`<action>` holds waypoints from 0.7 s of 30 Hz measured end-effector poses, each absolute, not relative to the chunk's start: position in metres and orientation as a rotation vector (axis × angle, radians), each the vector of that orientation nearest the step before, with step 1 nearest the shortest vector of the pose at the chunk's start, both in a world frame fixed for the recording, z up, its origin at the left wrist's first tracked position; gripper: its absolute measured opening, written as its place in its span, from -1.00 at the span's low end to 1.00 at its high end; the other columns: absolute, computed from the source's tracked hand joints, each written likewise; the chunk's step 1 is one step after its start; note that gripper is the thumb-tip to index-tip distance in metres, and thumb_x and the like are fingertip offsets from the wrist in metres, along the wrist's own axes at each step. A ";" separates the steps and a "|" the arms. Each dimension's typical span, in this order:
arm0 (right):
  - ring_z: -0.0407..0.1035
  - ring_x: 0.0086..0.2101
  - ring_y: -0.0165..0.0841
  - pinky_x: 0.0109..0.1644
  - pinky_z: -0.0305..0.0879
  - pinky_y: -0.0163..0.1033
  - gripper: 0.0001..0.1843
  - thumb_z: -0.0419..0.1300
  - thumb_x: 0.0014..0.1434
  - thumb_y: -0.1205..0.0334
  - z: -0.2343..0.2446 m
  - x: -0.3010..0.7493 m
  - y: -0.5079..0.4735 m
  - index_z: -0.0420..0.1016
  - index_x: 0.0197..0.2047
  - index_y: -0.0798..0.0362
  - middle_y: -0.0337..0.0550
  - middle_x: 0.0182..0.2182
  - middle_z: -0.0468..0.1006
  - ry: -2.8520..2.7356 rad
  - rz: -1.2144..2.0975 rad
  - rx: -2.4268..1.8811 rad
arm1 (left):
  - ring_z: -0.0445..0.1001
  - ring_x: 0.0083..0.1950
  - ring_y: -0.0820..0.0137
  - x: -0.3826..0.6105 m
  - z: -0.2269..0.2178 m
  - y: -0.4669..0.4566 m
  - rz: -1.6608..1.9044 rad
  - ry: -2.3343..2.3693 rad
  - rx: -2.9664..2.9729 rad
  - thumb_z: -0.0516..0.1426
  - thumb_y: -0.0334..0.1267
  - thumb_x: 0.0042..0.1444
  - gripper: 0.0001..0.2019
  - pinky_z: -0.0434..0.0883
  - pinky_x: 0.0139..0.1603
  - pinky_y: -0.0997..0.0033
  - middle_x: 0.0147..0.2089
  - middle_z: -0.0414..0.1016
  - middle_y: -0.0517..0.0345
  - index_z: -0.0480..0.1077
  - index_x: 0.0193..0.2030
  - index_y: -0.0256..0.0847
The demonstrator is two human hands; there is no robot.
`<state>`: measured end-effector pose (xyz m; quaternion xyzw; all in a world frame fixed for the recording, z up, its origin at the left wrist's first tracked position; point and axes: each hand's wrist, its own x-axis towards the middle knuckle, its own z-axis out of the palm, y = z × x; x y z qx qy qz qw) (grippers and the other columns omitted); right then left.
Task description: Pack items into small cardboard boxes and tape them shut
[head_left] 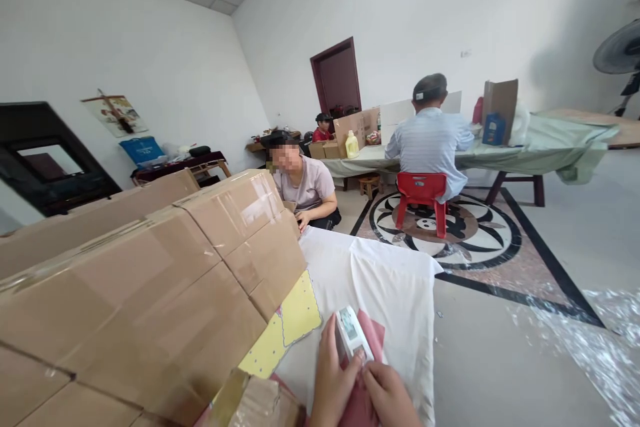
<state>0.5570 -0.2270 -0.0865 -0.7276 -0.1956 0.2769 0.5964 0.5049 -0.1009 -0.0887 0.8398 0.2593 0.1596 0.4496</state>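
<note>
At the bottom of the head view both my hands hold a small white boxed item (352,334) with a clear window, resting on a pink sheet (374,332). My left hand (332,381) wraps its left side with fingers closed round it. My right hand (389,395) pinches its lower end. They sit over a white cloth (395,293) covering the table. A yellow dotted card (293,320) lies just left of my hands, partly under the boxes.
Taped cardboard boxes (150,293) are stacked at the left. A seated person (306,185) sits beyond them. Another person (431,140) sits on a red stool (421,197) at a far table (545,147). Clear plastic film (600,340) lies on the floor, right.
</note>
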 end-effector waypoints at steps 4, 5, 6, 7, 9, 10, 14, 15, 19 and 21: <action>0.24 -0.64 -0.39 -0.55 0.15 -0.32 -0.48 0.07 0.10 -0.29 -0.086 0.560 -0.228 0.17 -0.58 -0.03 -0.31 -0.71 0.26 -0.482 0.666 -1.682 | -0.07 0.55 0.20 0.505 -0.085 -0.103 0.372 0.665 2.060 0.12 -0.09 0.12 -0.15 -0.04 0.49 0.32 0.56 -0.06 -0.06 -0.09 0.50 -0.24; 0.19 -0.67 -0.41 -0.59 0.10 -0.32 -0.49 0.05 0.11 -0.29 -0.087 0.560 -0.228 0.19 -0.56 -0.03 -0.33 -0.73 0.23 -0.488 0.696 -1.673 | -0.07 0.55 0.20 0.506 -0.084 -0.103 0.385 0.664 2.051 0.13 -0.11 0.11 -0.15 -0.03 0.48 0.32 0.55 -0.05 -0.06 -0.08 0.50 -0.25; 0.14 -0.71 -0.43 -0.62 0.05 -0.33 -0.50 0.02 0.12 -0.28 -0.088 0.561 -0.228 0.20 -0.54 -0.03 -0.35 -0.75 0.20 -0.497 0.728 -1.657 | -0.06 0.54 0.20 0.506 -0.084 -0.103 0.400 0.662 2.041 0.13 -0.13 0.10 -0.15 -0.02 0.48 0.32 0.55 -0.03 -0.07 -0.07 0.50 -0.26; 0.09 -0.73 -0.45 -0.65 0.00 -0.33 -0.51 -0.01 0.12 -0.27 -0.089 0.561 -0.227 0.21 -0.53 -0.03 -0.37 -0.76 0.19 -0.508 0.748 -1.635 | -0.05 0.54 0.20 0.506 -0.085 -0.103 0.413 0.659 2.032 0.13 -0.14 0.09 -0.15 0.00 0.48 0.31 0.54 -0.01 -0.07 -0.06 0.50 -0.26; 0.04 -0.75 -0.47 -0.67 -0.05 -0.33 -0.53 -0.03 0.13 -0.25 -0.092 0.561 -0.226 0.21 -0.52 -0.03 -0.38 -0.77 0.18 -0.533 0.753 -1.591 | -0.04 0.54 0.21 0.506 -0.086 -0.102 0.423 0.655 2.020 0.13 -0.14 0.08 -0.16 0.01 0.47 0.30 0.53 0.01 -0.07 -0.04 0.49 -0.26; 0.03 -0.75 -0.47 -0.67 -0.05 -0.33 -0.54 -0.04 0.13 -0.24 -0.093 0.561 -0.226 0.21 -0.52 -0.02 -0.38 -0.77 0.18 -0.540 0.750 -1.575 | -0.04 0.54 0.21 0.506 -0.087 -0.102 0.419 0.655 2.020 0.13 -0.14 0.09 -0.16 0.01 0.47 0.29 0.54 0.00 -0.07 -0.04 0.49 -0.25; 0.02 -0.76 -0.48 -0.67 -0.07 -0.34 -0.52 -0.05 0.13 -0.27 -0.094 0.561 -0.227 0.21 -0.48 -0.02 -0.39 -0.78 0.16 -0.547 0.774 -1.548 | -0.06 0.54 0.20 0.505 -0.087 -0.105 0.443 0.652 2.070 0.12 -0.09 0.13 -0.18 -0.02 0.49 0.27 0.55 -0.04 -0.07 -0.05 0.50 -0.26; 0.02 -0.76 -0.47 -0.67 -0.06 -0.34 -0.51 -0.06 0.14 -0.29 -0.094 0.561 -0.228 0.22 -0.47 -0.02 -0.40 -0.78 0.16 -0.553 0.782 -1.542 | -0.06 0.54 0.20 0.505 -0.086 -0.106 0.459 0.650 2.084 0.11 -0.08 0.15 -0.18 -0.02 0.49 0.25 0.55 -0.04 -0.07 -0.05 0.50 -0.26; 0.04 -0.74 -0.45 -0.65 -0.02 -0.32 -0.45 -0.10 0.14 -0.35 -0.095 0.562 -0.229 0.24 -0.45 -0.01 -0.37 -0.75 0.19 -0.589 0.784 -1.547 | -0.04 0.54 0.18 0.505 -0.085 -0.110 0.503 0.638 2.102 0.08 -0.05 0.17 -0.20 -0.03 0.50 0.23 0.54 -0.01 -0.06 -0.04 0.50 -0.26; 0.16 -0.68 -0.39 -0.58 0.11 -0.29 -0.43 -0.10 0.13 -0.37 -0.100 0.566 -0.228 0.27 -0.47 -0.01 -0.31 -0.72 0.26 -0.629 0.739 -1.576 | -0.04 0.54 0.19 0.505 -0.088 -0.109 0.515 0.635 2.101 0.09 -0.07 0.16 -0.20 -0.04 0.50 0.27 0.54 0.00 -0.05 -0.03 0.50 -0.26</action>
